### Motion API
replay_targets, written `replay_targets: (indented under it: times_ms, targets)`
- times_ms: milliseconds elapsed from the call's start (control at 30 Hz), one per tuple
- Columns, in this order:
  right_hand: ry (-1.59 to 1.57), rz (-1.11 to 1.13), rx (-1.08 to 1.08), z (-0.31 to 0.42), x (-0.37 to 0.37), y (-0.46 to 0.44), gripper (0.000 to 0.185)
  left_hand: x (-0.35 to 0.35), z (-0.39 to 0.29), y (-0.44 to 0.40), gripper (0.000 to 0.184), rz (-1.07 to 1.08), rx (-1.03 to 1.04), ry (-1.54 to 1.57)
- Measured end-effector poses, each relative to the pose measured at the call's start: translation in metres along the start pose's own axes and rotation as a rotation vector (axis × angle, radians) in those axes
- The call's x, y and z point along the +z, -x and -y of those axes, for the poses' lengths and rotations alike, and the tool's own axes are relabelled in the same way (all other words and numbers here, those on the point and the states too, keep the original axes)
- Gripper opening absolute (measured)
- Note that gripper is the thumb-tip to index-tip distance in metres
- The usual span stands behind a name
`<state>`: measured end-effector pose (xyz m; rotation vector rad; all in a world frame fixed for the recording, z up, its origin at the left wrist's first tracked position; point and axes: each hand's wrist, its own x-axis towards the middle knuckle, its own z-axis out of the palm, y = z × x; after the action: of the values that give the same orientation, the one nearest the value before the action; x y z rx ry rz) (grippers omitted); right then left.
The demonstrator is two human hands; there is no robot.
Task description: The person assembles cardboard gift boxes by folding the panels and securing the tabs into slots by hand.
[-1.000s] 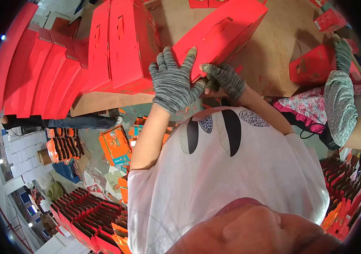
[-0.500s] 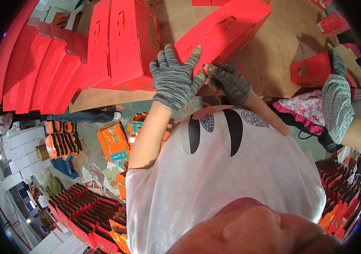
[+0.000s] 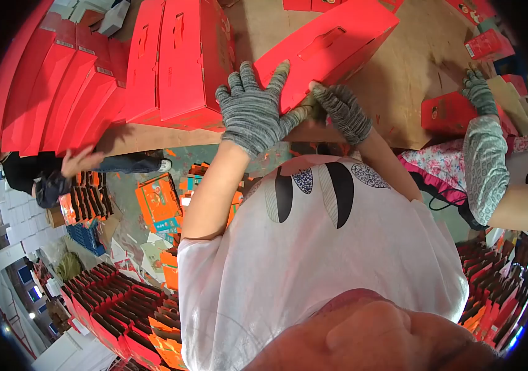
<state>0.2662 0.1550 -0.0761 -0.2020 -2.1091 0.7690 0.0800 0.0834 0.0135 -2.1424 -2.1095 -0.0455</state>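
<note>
2 hands are seen in grey striped gloves, just beyond a white shirt [image 3: 387,222]; the left hand [image 3: 251,117] is laid with its fingers spread apart, not closed on anything, and its index finger is rested on the near end of a long red box [image 3: 332,46]; the right hand [image 3: 347,117] is curled beside the near right corner of the same box, its thumb brought close to the left thumb; whether anything is pinched in it cannot be told. The long red box is placed on a brown table [image 3: 415,68] and set at a slant, its far end turned to the right; its upper face is coloured a bright, plain red, and 1 carry handle is set in it; its right side is cast in shade.

Just to the left, 2 upright red boxes [image 3: 180,74] are stood side by side, each fitted with 1 handle; farther left, at least 4 overlapped red cartons [image 3: 60,93] are leaned, the exact count being unclear; below them, 1 bare hand [image 3: 81,162] of another person is raised. To the right, 1 gloved hand [image 3: 480,93] of a co-worker is placed at 1 red carton [image 3: 446,112]; beyond it, 1 small box [image 3: 489,44] is seen.
</note>
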Motion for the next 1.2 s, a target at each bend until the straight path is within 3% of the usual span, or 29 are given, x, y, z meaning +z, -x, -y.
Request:
replay_targets:
  times_ms: [67, 100, 167, 300, 367, 400, 467, 500, 567, 633, 667, 700, 767, 867, 933, 967, 1033, 1100, 1167, 1200]
  targets:
    - [-0.25, 0.055, 0.701, -0.005, -0.014, 0.007, 0.047, -0.001, -0.003, -0.005, 0.081, 0.034, -0.065, -0.011]
    - [-0.245, 0.064, 0.692, -0.006, -0.021, 0.005, 0.047, -0.003, -0.004, -0.006, 0.08, 0.064, -0.066, -0.027]
    - [-0.019, 0.108, 1.124, -0.005, -0.031, -0.003, 0.058, -0.004, -0.004, -0.007, 0.08, 0.093, -0.078, -0.045]
    - [0.341, -0.042, 0.845, -0.011, -0.011, 0.018, 0.064, -0.004, -0.01, 0.004, 0.075, 0.044, -0.091, -0.06]
    - [0.027, 0.149, 1.084, -0.004, -0.004, 0.007, 0.063, -0.008, -0.018, 0.015, 0.071, -0.013, -0.122, -0.025]
    - [0.029, 0.145, 1.058, -0.014, 0.006, 0.011, 0.063, -0.017, -0.023, 0.02, 0.069, 0.027, -0.182, 0.039]
    - [-0.499, -0.131, 0.731, -0.049, 0.04, 0.026, 0.065, -0.015, -0.021, 0.031, 0.069, -0.069, -0.266, 0.066]
    - [-0.5, -0.134, 0.713, -0.054, 0.051, 0.017, 0.065, -0.011, -0.018, 0.036, 0.07, -0.14, -0.339, 0.107]
    - [-0.528, -0.052, 0.563, -0.062, 0.073, -0.008, 0.065, -0.007, -0.015, 0.038, 0.07, -0.276, -0.288, 0.135]
    - [-0.972, -0.003, 0.681, -0.065, 0.076, -0.035, 0.065, -0.01, -0.021, 0.033, 0.069, -0.278, -0.089, 0.167]
    - [-0.911, 0.071, 0.739, -0.085, 0.082, -0.036, 0.053, -0.006, -0.016, 0.03, 0.068, -0.262, -0.154, 0.15]
    - [-1.042, 0.067, 1.089, -0.127, 0.096, -0.029, 0.039, -0.001, -0.006, 0.029, 0.068, -0.281, -0.145, 0.147]
    - [0.144, 0.555, 0.403, -0.107, 0.053, -0.04, 0.032, 0.002, 0.017, 0.028, 0.069, -0.307, -0.161, 0.253]
    - [0.371, 0.512, 0.485, -0.104, -0.002, -0.089, 0.038, -0.008, 0.015, 0.018, 0.074, -0.193, -0.228, 0.123]
    - [0.422, 0.094, 0.273, -0.149, -0.03, -0.118, 0.045, -0.01, 0.011, 0.012, 0.078, -0.108, -0.287, 0.045]
    - [0.602, 0.172, 0.445, -0.159, -0.053, -0.149, 0.058, -0.01, 0.012, 0.011, 0.078, -0.112, -0.296, 0.037]
    - [0.81, 0.137, 0.336, -0.196, -0.086, -0.205, 0.078, -0.01, 0.016, 0.012, 0.078, -0.12, -0.305, 0.109]
    - [1.202, 0.143, 0.378, -0.199, -0.108, -0.265, 0.077, -0.012, 0.017, 0.012, 0.076, -0.15, -0.319, 0.115]
    - [1.391, 0.131, 0.316, -0.218, -0.127, -0.308, 0.068, -0.014, 0.017, 0.011, 0.075, -0.163, -0.319, 0.147]
    - [1.317, 0.284, 0.481, -0.241, -0.139, -0.338, 0.062, -0.017, 0.017, 0.01, 0.074, -0.193, -0.324, 0.163]
